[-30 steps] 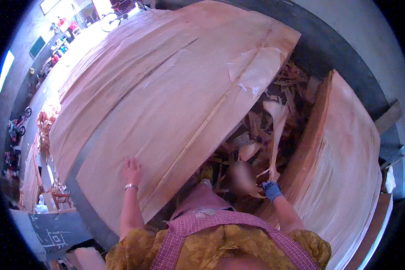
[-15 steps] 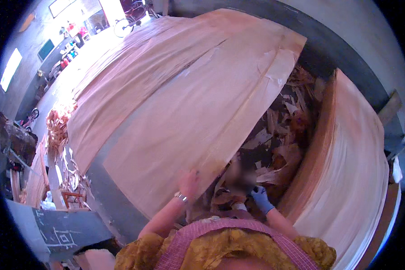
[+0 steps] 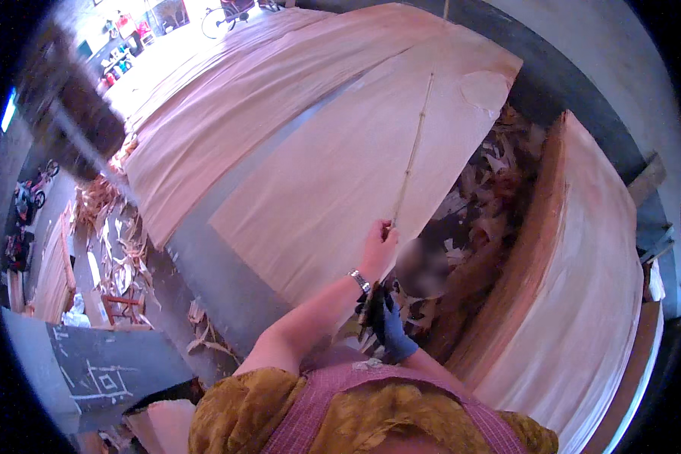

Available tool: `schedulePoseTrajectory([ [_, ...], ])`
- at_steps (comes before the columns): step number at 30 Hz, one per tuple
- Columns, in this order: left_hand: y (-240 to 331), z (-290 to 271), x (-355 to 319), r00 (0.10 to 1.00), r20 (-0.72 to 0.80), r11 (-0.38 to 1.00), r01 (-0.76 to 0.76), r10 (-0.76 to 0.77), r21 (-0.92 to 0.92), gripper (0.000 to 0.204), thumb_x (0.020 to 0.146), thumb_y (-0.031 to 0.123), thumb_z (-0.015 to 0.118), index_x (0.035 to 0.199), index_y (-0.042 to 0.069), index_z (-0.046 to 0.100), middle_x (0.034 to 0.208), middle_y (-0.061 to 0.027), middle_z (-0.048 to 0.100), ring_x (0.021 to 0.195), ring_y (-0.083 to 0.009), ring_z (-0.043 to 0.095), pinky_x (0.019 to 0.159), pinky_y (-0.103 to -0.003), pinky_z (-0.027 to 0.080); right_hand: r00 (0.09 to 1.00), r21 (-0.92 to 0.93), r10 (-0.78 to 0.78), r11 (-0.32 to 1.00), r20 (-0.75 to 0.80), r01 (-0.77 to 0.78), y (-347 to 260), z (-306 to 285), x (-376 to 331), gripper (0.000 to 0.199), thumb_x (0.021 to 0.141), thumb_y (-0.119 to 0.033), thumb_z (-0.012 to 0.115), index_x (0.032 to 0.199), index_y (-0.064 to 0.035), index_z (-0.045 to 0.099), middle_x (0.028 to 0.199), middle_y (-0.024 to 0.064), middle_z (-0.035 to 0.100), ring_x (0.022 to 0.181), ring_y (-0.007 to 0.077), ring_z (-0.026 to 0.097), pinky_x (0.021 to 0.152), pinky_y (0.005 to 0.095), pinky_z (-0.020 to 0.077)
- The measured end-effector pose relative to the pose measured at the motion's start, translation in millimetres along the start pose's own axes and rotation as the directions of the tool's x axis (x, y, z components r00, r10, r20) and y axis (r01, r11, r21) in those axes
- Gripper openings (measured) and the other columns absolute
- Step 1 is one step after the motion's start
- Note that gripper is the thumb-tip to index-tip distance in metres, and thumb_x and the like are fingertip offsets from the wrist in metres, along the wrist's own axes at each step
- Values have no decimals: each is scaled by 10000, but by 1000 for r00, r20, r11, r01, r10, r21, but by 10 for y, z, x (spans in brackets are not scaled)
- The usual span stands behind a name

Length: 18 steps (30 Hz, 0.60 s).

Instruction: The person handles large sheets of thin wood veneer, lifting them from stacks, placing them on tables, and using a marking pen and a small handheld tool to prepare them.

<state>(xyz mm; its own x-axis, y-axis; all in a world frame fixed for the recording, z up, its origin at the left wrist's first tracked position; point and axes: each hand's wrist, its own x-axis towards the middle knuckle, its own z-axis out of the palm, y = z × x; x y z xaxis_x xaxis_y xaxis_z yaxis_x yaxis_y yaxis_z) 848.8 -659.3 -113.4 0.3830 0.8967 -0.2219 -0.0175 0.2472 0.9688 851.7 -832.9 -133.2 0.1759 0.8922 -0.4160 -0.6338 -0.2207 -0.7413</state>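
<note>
- Evidently clasped partway along by the bare left hand point(image 3: 378, 246), with lower end seemingly gripped in the gloved right hand point(image 3: 393, 329): thin stick point(image 3: 411, 166).
- Over wood sheet point(image 3: 310, 181), near its right edge; contact uncertain.
- Possible fault: tearing of the wood sheet, from a dragging tip; or stumbling, from loose scraps point(image 3: 499, 159) alongside.
- Surface: pale, lightly creased, with grey strip point(image 3: 204, 268) exposed beyond left edge.
- Room: wood stack point(image 3: 583, 250) at right, bicycle point(image 3: 232, 17) at far left.

Tan stick point(image 3: 412, 157), pinkish sheet point(image 3: 318, 200), pink-checked apron point(image 3: 289, 415)
</note>
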Motion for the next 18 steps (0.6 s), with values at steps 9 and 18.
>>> schedulePoseTrajectory([
  [9,-486,-1962,-741,966,21,105,-49,258,993,623,934,331,536,1442,12,369,1503,-199,355,1412,-325,302,1176,-464,178,903,-620,-402,751,-155,227,1118,-186,-968,225,903,-132,640,1051,33,602,796,90,652,680,179,592,633,348,490],
  [18,-3,-2649,-1362,972,-2,404,-96,236,910,551,909,248,531,1411,47,424,1444,-221,414,1331,-380,400,1149,-472,239,951,-910,-298,368,80,192,2066,333,-1773,204,876,-186,679,1006,-50,600,754,164,645,633,328,624,575,392,492],
])
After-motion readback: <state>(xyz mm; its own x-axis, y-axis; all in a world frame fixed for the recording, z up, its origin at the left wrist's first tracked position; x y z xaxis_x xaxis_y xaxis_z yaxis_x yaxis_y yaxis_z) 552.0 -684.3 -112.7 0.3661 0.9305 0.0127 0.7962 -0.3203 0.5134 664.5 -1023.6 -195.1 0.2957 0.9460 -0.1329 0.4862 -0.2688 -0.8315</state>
